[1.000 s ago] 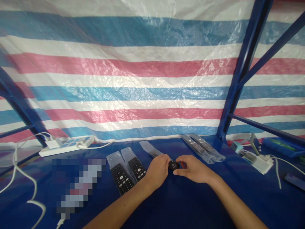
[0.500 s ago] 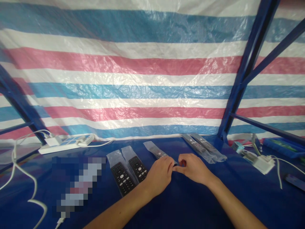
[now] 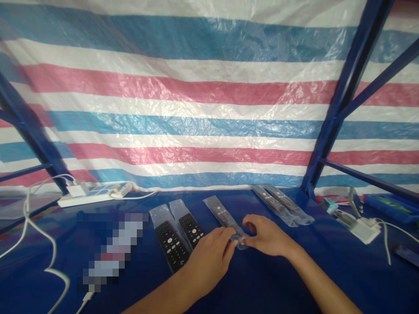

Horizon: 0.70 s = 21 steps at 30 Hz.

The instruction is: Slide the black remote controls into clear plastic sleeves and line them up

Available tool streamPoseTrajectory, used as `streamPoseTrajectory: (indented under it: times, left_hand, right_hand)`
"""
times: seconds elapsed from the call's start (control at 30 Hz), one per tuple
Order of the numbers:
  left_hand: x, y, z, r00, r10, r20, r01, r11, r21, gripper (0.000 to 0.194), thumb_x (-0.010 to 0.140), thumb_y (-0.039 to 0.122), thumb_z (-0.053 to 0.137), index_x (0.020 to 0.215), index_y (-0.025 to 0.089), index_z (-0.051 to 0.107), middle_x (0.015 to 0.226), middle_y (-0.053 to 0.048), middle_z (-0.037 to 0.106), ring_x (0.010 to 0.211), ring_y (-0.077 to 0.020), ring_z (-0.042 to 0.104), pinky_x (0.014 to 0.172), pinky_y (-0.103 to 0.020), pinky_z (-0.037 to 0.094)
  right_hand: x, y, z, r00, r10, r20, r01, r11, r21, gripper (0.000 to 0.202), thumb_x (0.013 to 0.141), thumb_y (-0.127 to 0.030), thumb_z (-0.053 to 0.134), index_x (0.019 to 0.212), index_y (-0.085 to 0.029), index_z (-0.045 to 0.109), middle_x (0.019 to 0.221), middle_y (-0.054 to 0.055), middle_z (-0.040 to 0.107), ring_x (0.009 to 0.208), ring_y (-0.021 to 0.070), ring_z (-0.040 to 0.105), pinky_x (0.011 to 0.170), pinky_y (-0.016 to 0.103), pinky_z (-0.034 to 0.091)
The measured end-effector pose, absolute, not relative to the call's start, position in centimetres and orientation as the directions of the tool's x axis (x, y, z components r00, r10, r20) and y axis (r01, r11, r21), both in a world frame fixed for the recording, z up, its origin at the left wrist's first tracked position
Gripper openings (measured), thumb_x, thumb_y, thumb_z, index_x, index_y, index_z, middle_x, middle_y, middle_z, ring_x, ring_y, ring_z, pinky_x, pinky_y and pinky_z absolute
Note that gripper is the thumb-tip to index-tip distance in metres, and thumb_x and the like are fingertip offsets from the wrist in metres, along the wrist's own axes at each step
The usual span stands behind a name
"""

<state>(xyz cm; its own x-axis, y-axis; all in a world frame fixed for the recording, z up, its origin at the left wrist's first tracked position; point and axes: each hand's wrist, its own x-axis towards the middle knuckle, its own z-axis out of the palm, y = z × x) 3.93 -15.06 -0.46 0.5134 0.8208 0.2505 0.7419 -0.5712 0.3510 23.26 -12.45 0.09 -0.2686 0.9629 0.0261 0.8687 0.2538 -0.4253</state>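
Note:
A bagged remote lies slantwise on the blue table in front of me. My left hand pinches the near end of its clear bag from the left. On the right, my right hand has its thumb at the same bag end, with the index finger curled above it. Two black remotes, one further left and one beside it, lie partly in clear bags, their near ends partly behind my left hand and forearm. Two more bagged remotes rest at the back right.
A white power strip with cables sits at the back left. A blurred-out object lies at the left. White adapters and a blue tray are at the right. Blue frame posts stand before a striped sheet.
The middle bagged remote shows more of its length. My left hand has moved slightly down and left, and the bag end now shows between my hands. The view has shifted slightly.

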Motion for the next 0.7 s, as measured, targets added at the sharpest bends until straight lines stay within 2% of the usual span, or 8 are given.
streamPoseTrajectory:
  times: [0.07,0.13,0.23,0.33,0.47,0.57,0.7]
  left_hand:
    - [2.0,-15.3,-0.1,0.448,0.847,0.288,0.792,-0.525,0.312,0.023,0.094,0.03,0.041,0.107,0.024,0.059,0.097,0.0,0.066,0.089,-0.0164,0.062,0.081,-0.028,0.047]
    - [0.0,-15.3,0.0,0.392,0.854,0.343,0.839,-0.485,0.249,0.025,0.094,0.032,0.04,0.104,0.024,0.061,0.096,-0.001,0.067,0.086,-0.017,0.064,0.077,-0.029,0.049]
    - [-2.2,-15.0,-0.9,0.369,0.814,0.449,0.866,-0.476,0.152,0.028,0.094,0.033,0.038,0.097,0.022,0.064,0.09,-0.002,0.068,0.082,-0.0174,0.065,0.071,-0.028,0.051]
    - [-3.1,-14.8,-2.2,0.392,0.718,0.576,0.856,-0.513,0.058,0.034,0.095,0.033,0.034,0.089,0.021,0.065,0.082,-0.002,0.068,0.075,-0.0169,0.066,0.066,-0.027,0.052]
    - [-3.2,-14.7,-3.0,0.407,0.644,0.648,0.835,-0.55,0.023,0.037,0.095,0.032,0.033,0.083,0.02,0.066,0.076,-0.002,0.067,0.071,-0.0159,0.065,0.063,-0.025,0.052]
    - [-3.2,-14.8,-3.0,0.415,0.636,0.651,0.824,-0.566,0.027,0.037,0.095,0.031,0.032,0.082,0.02,0.066,0.076,-0.002,0.067,0.07,-0.0152,0.065,0.064,-0.025,0.052]
    - [-3.3,-15.0,-3.1,0.429,0.625,0.652,0.818,-0.575,0.013,0.039,0.096,0.03,0.031,0.084,0.02,0.066,0.079,-0.002,0.069,0.072,-0.015,0.065,0.064,-0.025,0.053]
  right_hand:
    - [24.2,-12.4,0.6,-0.343,0.939,-0.009,0.786,0.281,-0.55,0.039,0.07,-0.032,0.067,0.106,-0.021,0.059,0.093,0.002,0.063,0.076,0.0143,0.058,0.066,0.023,0.042]
    - [24.2,-12.4,1.0,-0.322,0.946,0.02,0.762,0.272,-0.588,0.039,0.075,-0.035,0.063,0.11,-0.02,0.058,0.095,0.003,0.063,0.078,0.0144,0.058,0.068,0.024,0.044]
    - [22.3,-12.4,0.8,-0.162,0.981,0.108,0.866,0.194,-0.462,0.039,0.081,-0.052,0.054,0.099,-0.019,0.063,0.092,0.006,0.064,0.082,0.0194,0.06,0.07,0.029,0.043]
    - [19.6,-12.4,0.1,-0.075,0.987,0.14,0.95,0.113,-0.291,0.05,0.076,-0.064,0.053,0.091,-0.018,0.064,0.094,0.009,0.065,0.085,0.0246,0.063,0.07,0.032,0.044]
    - [18.0,-12.2,-0.7,-0.071,0.99,0.126,0.984,0.09,-0.155,0.04,0.079,-0.054,0.055,0.088,-0.016,0.066,0.092,0.01,0.067,0.085,0.0261,0.065,0.07,0.032,0.045]
    - [18.5,-12.0,-0.8,-0.057,0.99,0.129,0.99,0.073,-0.123,0.034,0.08,-0.046,0.053,0.088,-0.016,0.066,0.092,0.01,0.068,0.086,0.0259,0.066,0.07,0.032,0.045]
    - [20.1,-11.4,-0.5,0.005,0.991,0.135,0.994,0.01,-0.113,0.034,0.08,-0.045,0.05,0.085,-0.017,0.067,0.093,0.01,0.069,0.083,0.0246,0.067,0.067,0.031,0.045]
